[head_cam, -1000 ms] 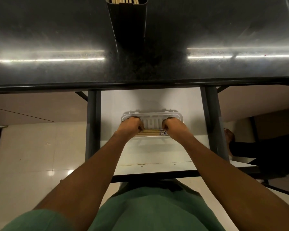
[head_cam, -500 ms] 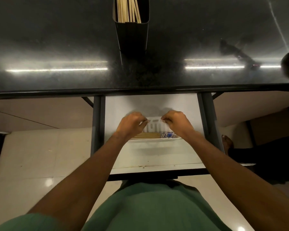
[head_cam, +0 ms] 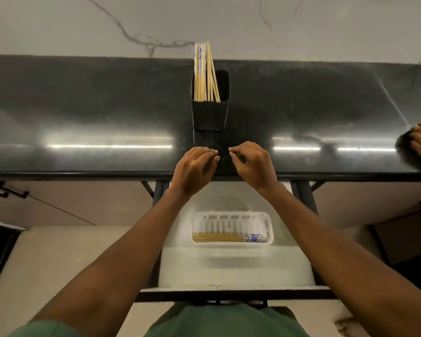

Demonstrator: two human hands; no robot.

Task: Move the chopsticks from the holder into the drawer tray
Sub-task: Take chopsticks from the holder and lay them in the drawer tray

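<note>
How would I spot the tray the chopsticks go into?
Look below the long black counter, in the open white drawer beneath the hands. The tray is the white slotted plastic tray lying there, with chopsticks lying flat along its near edge.

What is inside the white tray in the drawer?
A few chopsticks lie flat along the near edge of the white tray, patterned ends to the right. The rest shows bare ribs; nothing covers it.
</note>
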